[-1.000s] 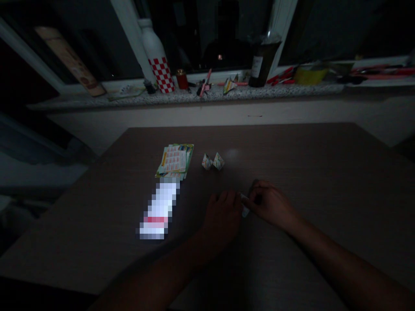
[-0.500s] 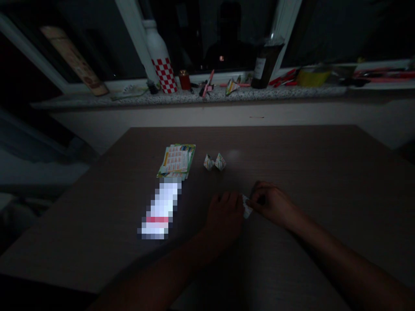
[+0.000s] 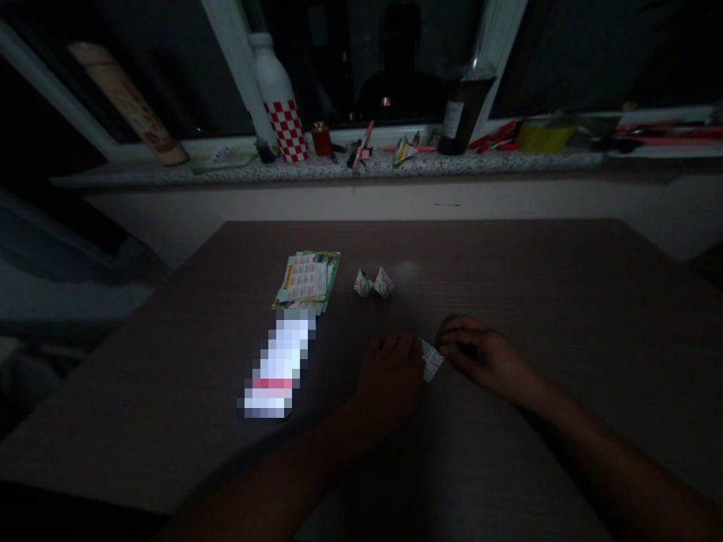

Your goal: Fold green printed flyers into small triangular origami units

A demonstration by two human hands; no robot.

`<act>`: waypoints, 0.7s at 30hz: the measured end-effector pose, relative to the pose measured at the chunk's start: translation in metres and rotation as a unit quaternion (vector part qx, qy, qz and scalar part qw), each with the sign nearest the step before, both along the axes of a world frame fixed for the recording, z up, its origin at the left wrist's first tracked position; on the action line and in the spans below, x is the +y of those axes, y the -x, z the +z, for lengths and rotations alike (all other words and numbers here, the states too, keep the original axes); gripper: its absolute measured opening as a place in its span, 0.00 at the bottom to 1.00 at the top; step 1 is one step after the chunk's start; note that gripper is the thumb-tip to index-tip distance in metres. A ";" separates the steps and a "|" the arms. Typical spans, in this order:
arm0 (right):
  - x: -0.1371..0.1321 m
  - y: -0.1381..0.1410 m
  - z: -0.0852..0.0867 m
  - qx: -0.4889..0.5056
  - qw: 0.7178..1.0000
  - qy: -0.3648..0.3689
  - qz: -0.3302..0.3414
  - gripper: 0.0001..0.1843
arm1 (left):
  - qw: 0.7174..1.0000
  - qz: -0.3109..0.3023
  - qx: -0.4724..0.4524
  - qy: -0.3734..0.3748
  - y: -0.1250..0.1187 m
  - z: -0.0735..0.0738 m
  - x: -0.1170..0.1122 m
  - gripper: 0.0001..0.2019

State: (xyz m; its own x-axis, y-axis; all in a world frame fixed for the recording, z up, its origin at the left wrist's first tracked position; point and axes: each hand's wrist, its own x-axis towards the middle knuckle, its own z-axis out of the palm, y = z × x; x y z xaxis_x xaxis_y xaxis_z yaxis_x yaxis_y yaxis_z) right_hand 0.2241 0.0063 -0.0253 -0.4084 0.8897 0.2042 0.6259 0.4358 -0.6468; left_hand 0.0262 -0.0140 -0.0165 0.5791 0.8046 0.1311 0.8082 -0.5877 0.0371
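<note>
In the dim light, a small folded piece of printed paper (image 3: 432, 360) lies on the table between my hands. My left hand (image 3: 392, 375) rests over its left part with curled fingers and holds it against the tabletop, hiding that side. At the paper's right corner, the thumb and fingers of my right hand (image 3: 471, 350) come together in a pinch. Beyond my left hand stands a folded paper figure with two pointed parts (image 3: 373, 282). A stack of printed leaflets (image 3: 306, 278) lies farther left.
A lit phone (image 3: 279, 365), its screen blurred out, lies below the leaflets on the wooden table (image 3: 536, 278). Along the granite windowsill (image 3: 226, 175) stand a checkered bottle (image 3: 285, 113), a red jar (image 3: 321, 139), a dark pouch (image 3: 460, 117), a tall tube (image 3: 129, 105) and several pens.
My right hand has shifted slightly right, from over the paper to its right corner, so more of the printed paper shows. My left hand stays in place.
</note>
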 end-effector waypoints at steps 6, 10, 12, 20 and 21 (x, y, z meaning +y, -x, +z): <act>-0.008 0.016 -0.006 -0.050 0.998 -0.040 -0.018 0.11 | 0.995 0.026 -0.079 0.063 0.003 0.000 0.007 0.13; -0.009 0.019 -0.002 0.017 0.999 0.004 -0.032 0.07 | 0.971 0.062 -0.188 0.132 0.007 -0.004 0.010 0.11; -0.011 0.020 0.000 0.064 0.995 0.053 -0.047 0.05 | 0.946 0.076 -0.259 0.179 0.009 -0.004 0.011 0.10; -0.017 0.024 0.008 0.294 0.937 0.168 -0.092 0.11 | 0.876 0.082 -0.409 0.241 0.015 0.009 0.012 0.12; -0.017 0.024 0.009 0.306 0.932 0.173 -0.091 0.11 | 0.876 0.066 -0.410 0.247 0.015 0.011 0.012 0.10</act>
